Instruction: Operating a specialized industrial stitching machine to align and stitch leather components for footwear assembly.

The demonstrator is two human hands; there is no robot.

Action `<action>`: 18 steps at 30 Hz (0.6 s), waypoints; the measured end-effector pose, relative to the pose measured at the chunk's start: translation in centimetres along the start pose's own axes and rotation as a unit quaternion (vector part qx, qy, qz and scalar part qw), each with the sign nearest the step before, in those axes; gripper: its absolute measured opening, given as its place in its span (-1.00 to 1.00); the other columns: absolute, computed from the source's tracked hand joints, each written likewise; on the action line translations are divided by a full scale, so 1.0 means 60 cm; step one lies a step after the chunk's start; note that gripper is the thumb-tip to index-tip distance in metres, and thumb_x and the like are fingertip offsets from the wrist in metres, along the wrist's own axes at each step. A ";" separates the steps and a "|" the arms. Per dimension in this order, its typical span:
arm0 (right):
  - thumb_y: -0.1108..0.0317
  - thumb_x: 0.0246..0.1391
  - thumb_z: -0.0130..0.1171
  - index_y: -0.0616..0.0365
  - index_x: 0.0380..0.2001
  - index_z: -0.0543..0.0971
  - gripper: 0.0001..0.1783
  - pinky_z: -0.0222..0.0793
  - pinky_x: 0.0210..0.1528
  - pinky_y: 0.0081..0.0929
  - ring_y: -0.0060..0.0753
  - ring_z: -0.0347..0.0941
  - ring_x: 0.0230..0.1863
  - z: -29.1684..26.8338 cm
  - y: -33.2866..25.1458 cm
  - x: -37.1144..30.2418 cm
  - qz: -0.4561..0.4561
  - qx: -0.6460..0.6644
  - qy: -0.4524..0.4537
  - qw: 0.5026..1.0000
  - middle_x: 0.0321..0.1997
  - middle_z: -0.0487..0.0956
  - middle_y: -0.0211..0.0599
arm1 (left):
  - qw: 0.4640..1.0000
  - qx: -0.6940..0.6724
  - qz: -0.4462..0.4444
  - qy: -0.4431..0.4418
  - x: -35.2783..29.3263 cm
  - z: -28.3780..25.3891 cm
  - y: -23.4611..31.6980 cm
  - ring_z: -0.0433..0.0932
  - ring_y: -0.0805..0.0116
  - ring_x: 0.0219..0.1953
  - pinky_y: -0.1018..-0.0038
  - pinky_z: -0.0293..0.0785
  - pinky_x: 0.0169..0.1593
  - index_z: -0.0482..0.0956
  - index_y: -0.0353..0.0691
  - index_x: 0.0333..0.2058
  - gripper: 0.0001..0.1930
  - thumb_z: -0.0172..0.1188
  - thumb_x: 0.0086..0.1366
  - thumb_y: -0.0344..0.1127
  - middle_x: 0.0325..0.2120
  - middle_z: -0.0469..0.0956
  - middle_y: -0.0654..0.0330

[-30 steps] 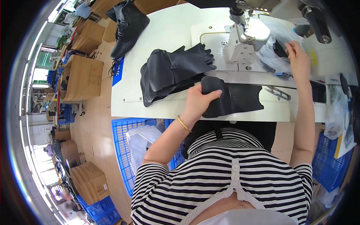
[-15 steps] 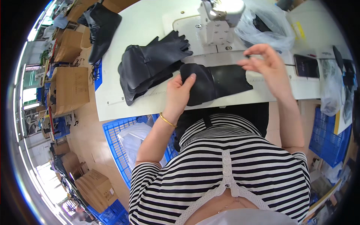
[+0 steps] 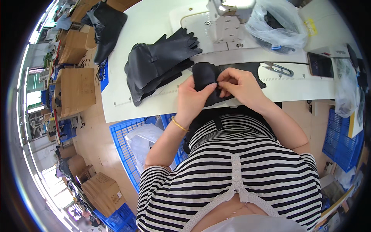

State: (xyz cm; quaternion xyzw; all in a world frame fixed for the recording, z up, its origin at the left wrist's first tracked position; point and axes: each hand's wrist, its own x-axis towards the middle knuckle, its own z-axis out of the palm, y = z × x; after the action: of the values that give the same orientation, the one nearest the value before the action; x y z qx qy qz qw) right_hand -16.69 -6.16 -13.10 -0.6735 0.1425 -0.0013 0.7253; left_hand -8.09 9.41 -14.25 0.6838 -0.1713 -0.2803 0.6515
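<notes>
A black leather piece [image 3: 205, 72], looking like a boot upper, lies along the near side of the white sewing table. My left hand [image 3: 192, 96] grips its left part, thumb pressed on top. At the middle of the piece my right hand [image 3: 239, 86] has its fingertips pinched together, close to the left thumb. Whatever sits between those right fingertips is hidden. Left of the hands rests a stack of similar black leather pieces [image 3: 145, 71]. Metal thread snips [image 3: 279, 69] lie to the right of the leather.
Beyond the hands stands a white sewing machine [image 3: 228, 29]. A clear plastic bag [image 3: 276, 29] with dark pieces and a phone [image 3: 320, 65] are on the right. A black boot [image 3: 108, 31] is at the table's far left. Below the table stands a blue crate [image 3: 121, 139].
My right hand has come left and down onto the leather, from a raised pinch on a small dark thing. The snips now show. The left hand has shifted its thumb toward the middle.
</notes>
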 end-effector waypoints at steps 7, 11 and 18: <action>0.34 0.01 0.26 0.26 -0.55 0.51 -0.78 0.23 -0.59 -0.62 -0.61 0.36 -0.63 0.004 -0.029 -0.059 -0.217 -0.251 0.056 0.942 -0.63 0.48 -0.33 | 0.997 -0.052 -0.001 0.061 -0.012 0.000 0.035 0.54 0.54 -0.38 0.58 0.50 -0.26 0.56 -0.41 -0.30 -0.83 0.28 0.10 -0.52 -0.41 0.61 0.21; 0.27 0.04 0.22 0.24 -0.21 0.53 -0.70 0.33 -0.43 -0.63 -0.59 0.45 -0.48 0.002 0.008 -0.087 0.051 -0.065 -0.168 0.982 -0.37 0.58 -0.32 | 0.987 -0.150 -0.007 0.061 -0.034 0.020 0.088 0.56 0.52 -0.37 0.57 0.52 -0.25 0.57 -0.39 -0.29 -0.84 0.28 0.11 -0.53 -0.39 0.61 0.19; 0.16 0.26 -0.12 0.19 0.18 0.24 -0.49 0.20 0.22 -0.32 -0.33 0.29 0.18 0.025 0.035 -0.067 0.001 0.560 -0.049 0.827 0.14 0.37 -0.17 | 0.978 -0.200 -0.046 -0.031 -0.054 0.039 0.115 0.57 0.48 -0.33 0.56 0.53 -0.19 0.58 -0.35 -0.26 -0.79 0.29 0.08 -0.56 -0.33 0.61 0.19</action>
State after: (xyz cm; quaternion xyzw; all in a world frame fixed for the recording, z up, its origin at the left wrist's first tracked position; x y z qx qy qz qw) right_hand -20.62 -3.75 -14.24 -0.1511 0.0821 -0.0472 0.9840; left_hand -11.13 8.87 -6.92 0.5379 -0.1004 -0.3595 0.7559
